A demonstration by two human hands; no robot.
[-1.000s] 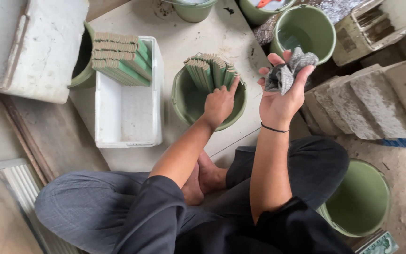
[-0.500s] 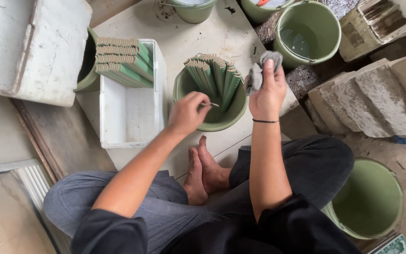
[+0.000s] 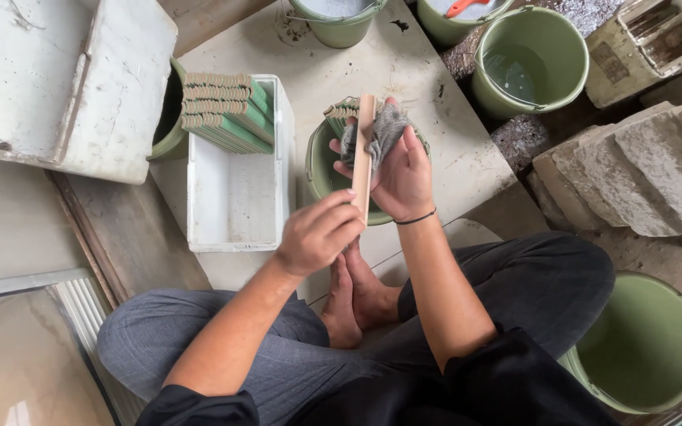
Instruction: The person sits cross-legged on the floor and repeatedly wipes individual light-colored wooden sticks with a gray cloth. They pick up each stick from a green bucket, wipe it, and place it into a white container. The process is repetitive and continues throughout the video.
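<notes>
Both hands are busy over the green bucket in front of us. Our left hand (image 3: 321, 234) pinches the near end of a thin wooden strip (image 3: 364, 162), fingers closed around it, while our right hand (image 3: 399, 175) cups a grey cloth (image 3: 384, 132) against the strip's far half, fingers curled to grip the cloth. We hold the strip almost upright in the view, above the near bucket (image 3: 321, 170), which stands on the pale table (image 3: 317, 67) just beyond our crossed legs. More strips (image 3: 339, 112) with green faces stand on end inside that bucket, mostly hidden behind our hands.

Left of the bucket sits a white rectangular box (image 3: 234, 197), touching or nearly touching it; a stack of green-faced strips (image 3: 222, 110) lies across its far end and the rest of it shows bare white. Behind the box a dark green pot (image 3: 169, 118) is half covered by a large white foam lid (image 3: 57, 79).

At the far right a green bucket holding clear water (image 3: 530, 59) stands on the ground. Two more green buckets sit at the top edge, one with pale contents (image 3: 339, 16), one with an orange tool (image 3: 463, 12) in it. By our right knee is another green bucket (image 3: 645, 347); we cannot tell what it holds. Grey stone blocks (image 3: 641, 170) lie to the right.
</notes>
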